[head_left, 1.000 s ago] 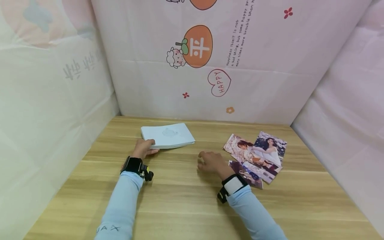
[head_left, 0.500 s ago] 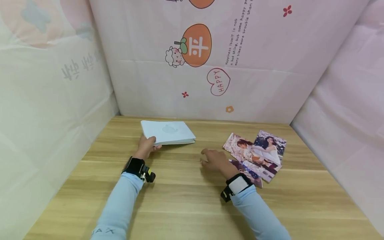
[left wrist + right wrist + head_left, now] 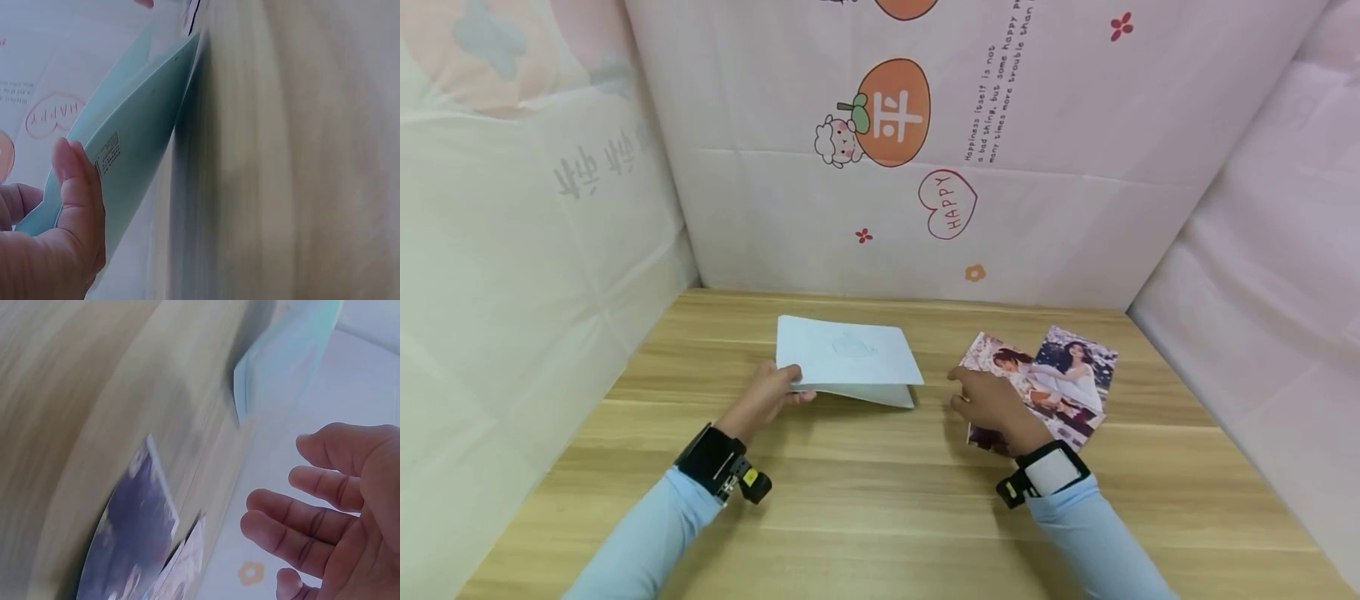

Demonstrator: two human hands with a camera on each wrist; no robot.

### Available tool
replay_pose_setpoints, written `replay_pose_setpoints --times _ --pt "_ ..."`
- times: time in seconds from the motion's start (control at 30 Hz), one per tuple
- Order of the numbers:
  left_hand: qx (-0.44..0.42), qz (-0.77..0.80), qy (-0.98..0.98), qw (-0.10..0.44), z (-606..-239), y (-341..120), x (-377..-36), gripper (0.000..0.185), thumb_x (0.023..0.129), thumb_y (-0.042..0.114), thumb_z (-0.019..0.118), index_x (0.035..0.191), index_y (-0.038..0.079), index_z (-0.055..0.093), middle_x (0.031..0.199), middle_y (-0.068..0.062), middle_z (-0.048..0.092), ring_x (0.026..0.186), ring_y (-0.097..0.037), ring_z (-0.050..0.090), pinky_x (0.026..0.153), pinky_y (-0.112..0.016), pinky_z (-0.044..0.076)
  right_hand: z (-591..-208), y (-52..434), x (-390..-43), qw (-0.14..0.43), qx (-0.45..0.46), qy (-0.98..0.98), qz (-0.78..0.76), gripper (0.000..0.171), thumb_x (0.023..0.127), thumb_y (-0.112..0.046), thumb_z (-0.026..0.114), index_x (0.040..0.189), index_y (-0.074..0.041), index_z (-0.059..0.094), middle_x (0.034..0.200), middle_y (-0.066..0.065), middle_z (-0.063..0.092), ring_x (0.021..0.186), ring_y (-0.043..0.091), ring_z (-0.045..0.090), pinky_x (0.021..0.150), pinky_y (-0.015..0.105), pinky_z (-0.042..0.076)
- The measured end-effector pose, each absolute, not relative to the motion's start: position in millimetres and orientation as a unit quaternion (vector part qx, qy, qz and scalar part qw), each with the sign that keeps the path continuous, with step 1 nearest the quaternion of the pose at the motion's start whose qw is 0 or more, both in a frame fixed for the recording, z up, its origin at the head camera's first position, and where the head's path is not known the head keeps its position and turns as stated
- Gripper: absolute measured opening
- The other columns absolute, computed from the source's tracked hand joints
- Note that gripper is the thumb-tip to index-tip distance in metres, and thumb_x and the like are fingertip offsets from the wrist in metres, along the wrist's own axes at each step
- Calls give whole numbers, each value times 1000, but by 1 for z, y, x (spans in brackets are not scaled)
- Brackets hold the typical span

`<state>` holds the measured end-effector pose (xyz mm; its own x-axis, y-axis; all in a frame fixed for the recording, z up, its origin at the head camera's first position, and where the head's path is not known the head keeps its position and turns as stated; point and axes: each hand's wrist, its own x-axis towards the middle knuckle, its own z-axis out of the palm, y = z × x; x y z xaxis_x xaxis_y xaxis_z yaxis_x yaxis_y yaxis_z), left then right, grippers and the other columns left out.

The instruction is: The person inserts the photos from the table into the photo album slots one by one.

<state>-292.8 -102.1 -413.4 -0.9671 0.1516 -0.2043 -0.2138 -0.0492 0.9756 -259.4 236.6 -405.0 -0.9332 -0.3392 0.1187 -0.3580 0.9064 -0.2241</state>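
On wooden table [image 3: 850,492], head view: left hand [image 3: 767,393] pinches near corner of pale blue folded paper booklet [image 3: 850,360], raised; right hand [image 3: 988,400], fingers loose, over glossy portrait photographs [image 3: 1067,375]. Backdrop reads "HAPPY". Left wrist view: thumb [image 3: 78,187] beside small printed label, illegible. Right wrist view: fingers [image 3: 294,519] spread, holding nothing.

From my head view, my right hand [image 3: 992,402] covers the near corner of the photos [image 3: 1052,383]. Both wrist views smear the wooden table [image 3: 294,162] with motion blur, the booklet's [image 3: 134,140] small print is unreadable, and my left hand [image 3: 53,237] runs off frame.
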Motion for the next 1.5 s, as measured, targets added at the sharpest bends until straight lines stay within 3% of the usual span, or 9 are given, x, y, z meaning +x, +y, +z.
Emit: replay_pose_setpoints --times 0.33,0.43,0.63,0.8,1.03,1.2,1.33,1.5 --pt "5 716 676 173 -424 -92 -261 29 87 -4 38 107 -23 46 90 -26 58 58 -18 61 57 -24 51 -408 255 -251 2 152 -978 140 37 85 -16 61 119 0 57 69 -2 53 60 14 49 52 33 41" --pt "16 708 679 192 -428 -91 -254 28 86 -4 39 106 -22 48 93 -26 57 60 -18 62 59 -25 52 -409 256 -248 1 157 -978 139 36 85 -16 60 118 0 57 71 -2 55 63 14 50 55 35 43" --pt "42 705 662 250 -432 -89 -241 38 88 -2 39 122 -18 40 110 -29 52 77 -24 63 68 -30 54 -409 257 -243 -9 166 -975 145 35 85 -13 60 117 1 57 72 -3 55 62 13 50 56 34 43" --pt "52 676 678 286 -434 -87 -233 41 87 1 42 123 -19 40 102 -28 57 73 -24 63 64 -30 54 -411 257 -239 -31 170 -972 159 35 85 -10 59 117 3 56 71 -3 53 59 11 47 55 31 42" --pt "44 522 815 250 -437 -89 -228 34 81 13 63 105 -9 53 80 -15 57 47 -16 50 40 -21 43 -415 258 -241 -43 173 -970 163 33 85 -10 59 115 3 56 74 -1 53 63 13 47 59 32 43" --pt "70 441 864 234 -433 -91 -223 26 78 14 70 90 -5 56 56 -9 51 36 -12 49 35 -21 42 -414 261 -242 -46 174 -970 160 31 84 -11 62 112 2 57 77 1 55 66 16 49 64 35 45" --pt "71 444 864 229 -429 -89 -220 39 78 11 72 102 -8 48 62 -13 53 38 -16 52 38 -26 47 -414 261 -241 -57 164 -972 160 31 84 -12 63 111 1 58 80 3 57 68 17 50 66 37 45" --pt "61 447 865 219 -429 -87 -220 46 78 11 73 106 -9 43 70 -18 53 41 -19 54 40 -29 49 -415 261 -241 -62 155 -974 155 30 84 -12 63 111 0 59 83 3 58 70 16 51 68 37 46"
